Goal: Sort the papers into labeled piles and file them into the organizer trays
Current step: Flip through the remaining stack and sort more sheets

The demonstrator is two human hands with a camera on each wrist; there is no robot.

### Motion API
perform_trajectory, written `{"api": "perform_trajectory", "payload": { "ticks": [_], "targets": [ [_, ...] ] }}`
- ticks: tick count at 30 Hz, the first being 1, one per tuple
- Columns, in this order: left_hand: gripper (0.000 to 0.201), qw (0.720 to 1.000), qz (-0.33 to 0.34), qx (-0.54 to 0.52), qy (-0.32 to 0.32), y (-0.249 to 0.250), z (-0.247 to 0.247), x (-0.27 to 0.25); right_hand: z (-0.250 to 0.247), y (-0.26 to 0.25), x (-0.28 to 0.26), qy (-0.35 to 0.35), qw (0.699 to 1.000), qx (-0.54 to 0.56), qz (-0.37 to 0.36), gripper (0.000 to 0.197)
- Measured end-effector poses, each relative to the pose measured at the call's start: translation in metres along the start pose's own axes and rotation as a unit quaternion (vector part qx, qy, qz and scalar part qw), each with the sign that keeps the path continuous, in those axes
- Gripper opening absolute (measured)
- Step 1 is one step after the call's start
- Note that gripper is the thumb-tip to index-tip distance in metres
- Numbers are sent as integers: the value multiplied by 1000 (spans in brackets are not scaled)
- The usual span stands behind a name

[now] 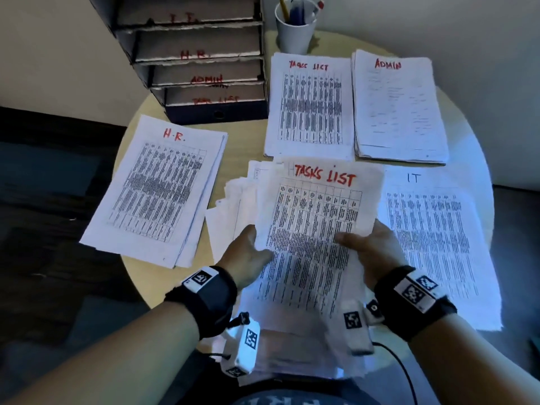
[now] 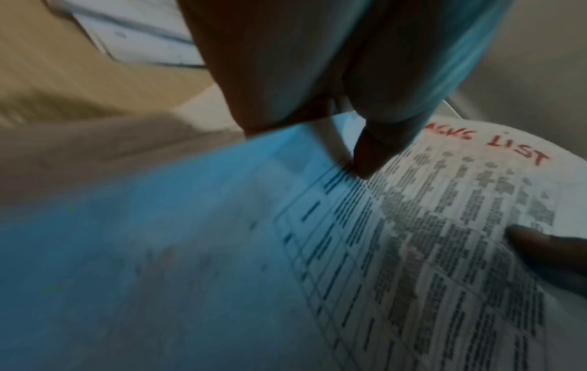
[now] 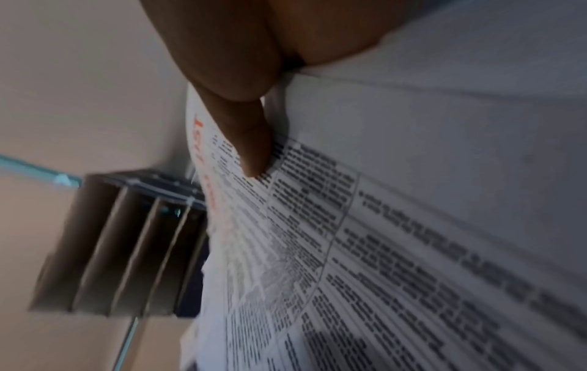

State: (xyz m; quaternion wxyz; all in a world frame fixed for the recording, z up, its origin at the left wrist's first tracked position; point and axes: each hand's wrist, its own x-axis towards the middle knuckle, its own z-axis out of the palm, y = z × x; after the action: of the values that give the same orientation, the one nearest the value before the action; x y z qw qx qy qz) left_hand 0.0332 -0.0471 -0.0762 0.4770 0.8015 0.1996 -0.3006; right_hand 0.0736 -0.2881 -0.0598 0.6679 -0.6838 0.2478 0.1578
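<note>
a round pale wooden table [image 1: 242, 141] is standing against a light wall, carrying the whole job. at its far left a dark organizer [image 1: 193, 54] is stacking four trays, lettered from the top i.t., h.r., admin and tasks list in red. a white cup [image 1: 295, 30] of pens is sitting just beside it. four sorted piles are lying on the table: the h.r. pile [image 1: 155, 191] at the left, the tasks list pile [image 1: 309, 106] near the organizer, the admin pile [image 1: 397, 106] just beside that, and the it pile [image 1: 432, 238] at the right.

the left hand [image 1: 248, 255] and the right hand [image 1: 371, 249] are together holding an unsorted stack of papers [image 1: 304, 325] above the near edge. its top sheet [image 1: 315, 223], headed tasks list in red, is being pinched from both sides, each thumb pressing on its printed face and the other fingers staying hidden beneath. the wrist views, both blurred, are showing the same: the left thumb [image 2: 365, 160] and the right thumb [image 3: 251, 150] are bearing down on the printed grid.
</note>
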Motion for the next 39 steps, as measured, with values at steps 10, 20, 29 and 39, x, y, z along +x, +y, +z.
{"api": "perform_trajectory", "payload": {
  "ticks": [10, 20, 29, 39],
  "targets": [
    [16, 925, 134, 335, 119, 74, -56, -61, -15, -75, -28, 131, 885, -301, -329, 85],
    [12, 758, 363, 498, 216, 175, -84, -137, 31, -147, -85, -99, 706, -614, -339, 21],
    [84, 954, 105, -256, 117, 86, -117, -114, -12, -129, -86, -75, 969, -108, -209, 20],
    [32, 929, 269, -205, 152, 80, -69, -104, 5, -91, -93, 2, 978, -23, -208, 8]
  ]
}}
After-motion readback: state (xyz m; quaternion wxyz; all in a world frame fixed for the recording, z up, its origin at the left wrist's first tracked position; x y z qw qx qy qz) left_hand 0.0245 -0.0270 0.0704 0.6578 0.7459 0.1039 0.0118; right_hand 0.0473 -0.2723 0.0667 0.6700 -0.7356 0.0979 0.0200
